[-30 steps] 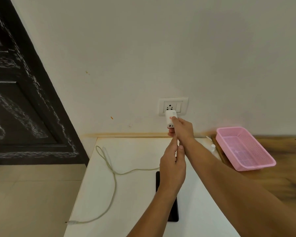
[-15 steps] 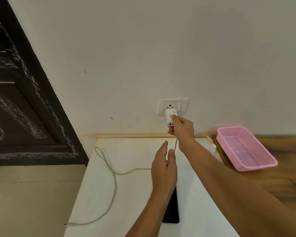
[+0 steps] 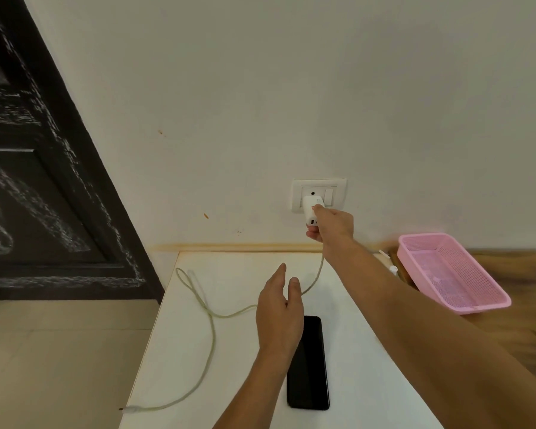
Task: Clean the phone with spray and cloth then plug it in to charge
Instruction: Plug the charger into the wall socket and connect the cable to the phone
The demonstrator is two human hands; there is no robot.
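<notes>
Right hand: the right hand [image 3: 330,224] reaches to the wall with its fingers curled round the charger adapter [image 3: 310,210], holding it square against the wall socket [image 3: 318,193]. I judge it is being pressed home, though whether the pins are fully seated cannot be told.
Left hand: the left hand [image 3: 279,308] hovers above the middle of the counter [image 3: 177,351]. Its fingers are relaxed and slightly spread and it holds nothing, likely so that it is free to take up the lead.
Phone: the phone [image 3: 307,363] lies flat towards the near edge of the counter, partly under the left wrist. It is a glossy black slab with rounded corners, and nothing is plugged into it yet.
Cable: the cable [image 3: 212,335] hangs from the adapter and loops towards the far left corner, then trails to the near left edge. Its free plug [image 3: 129,409] rests there, well apart from the phone. The lead is pale, thin and limp.
Adapter: a smooth white plastic block with a red mark on it.
Counter: a matt white top that butts against the wall.
Pink basket: the pink basket [image 3: 452,274] is perforated plastic and sits on a wooden surface beyond the right edge. Its contents are too unclear to tell.
Stage: cleaning seems done, and joining the plug to the phone remains.
</notes>
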